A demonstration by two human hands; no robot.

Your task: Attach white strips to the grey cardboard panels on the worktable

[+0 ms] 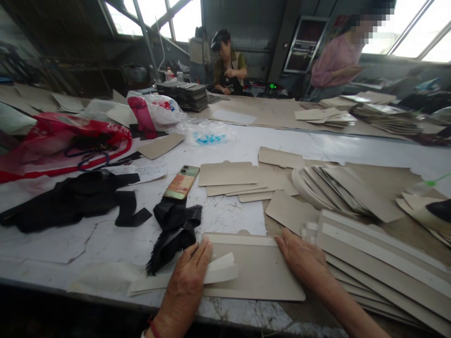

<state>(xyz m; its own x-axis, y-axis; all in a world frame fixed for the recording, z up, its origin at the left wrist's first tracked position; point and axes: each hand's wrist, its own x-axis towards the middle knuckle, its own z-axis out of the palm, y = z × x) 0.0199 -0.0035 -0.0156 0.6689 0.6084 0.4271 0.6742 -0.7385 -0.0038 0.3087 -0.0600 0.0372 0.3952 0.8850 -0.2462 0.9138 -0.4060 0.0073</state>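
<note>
A beige cardboard panel [257, 272] with a small tab on its far edge lies flat in front of me. One pale strip [243, 240] runs along that far edge. My left hand [192, 274] rests its fingertips at the strip's left end. Several loose pale strips [221, 270] pass beneath that hand, gripped under its palm, and stick out on both sides. At the strip's right end my right hand [303, 256] touches with extended fingers and holds nothing.
Stacked panels with pale strips [380, 263] lie at right; plain panels [229, 173] lie beyond. Black fabric strips [176, 225], a phone [182, 182] and a red plastic bag [63, 136] are at left. Two people are across the table; another figure is behind.
</note>
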